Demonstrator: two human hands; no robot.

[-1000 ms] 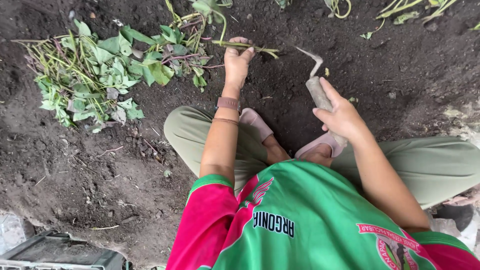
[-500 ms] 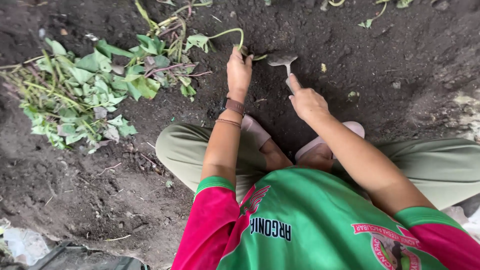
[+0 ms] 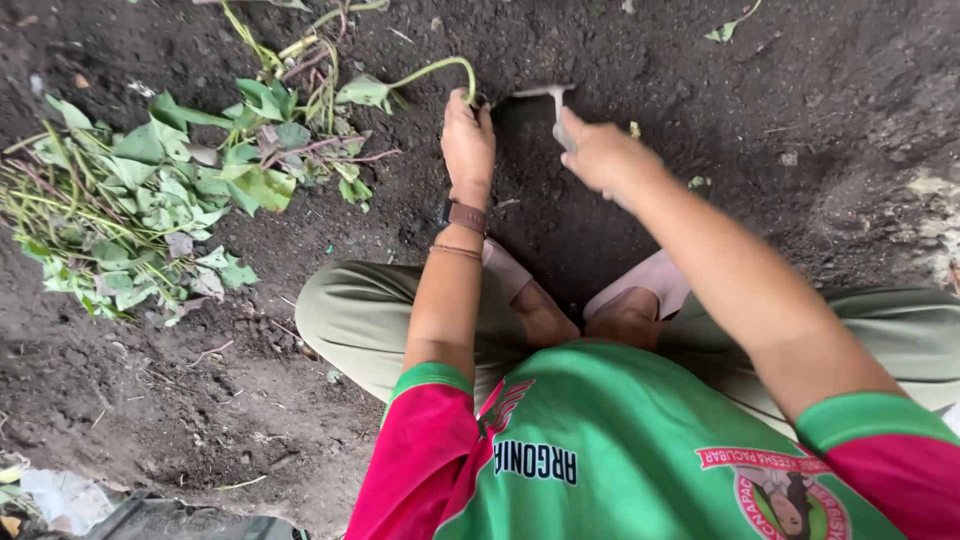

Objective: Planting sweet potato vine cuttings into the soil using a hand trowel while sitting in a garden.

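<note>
Gripping a hand hoe (image 3: 553, 100), blade pointing leftward, right hand (image 3: 598, 157); left hand (image 3: 468, 140) clasps a stem (image 3: 430, 70).

Dark soil (image 3: 780, 80) under leafy cuttings (image 3: 150, 190)

Cuttings pile (image 3: 150, 200): on the soil (image 3: 780, 90), left of your left hand (image 3: 467, 140);
Hand tool (image 3: 552, 100): in your right hand (image 3: 600, 155), just right of the stem (image 3: 430, 70).

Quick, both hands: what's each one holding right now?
Left hand: closed on a green vine cutting at the soil.
Right hand: closed on a small hoe.
</note>
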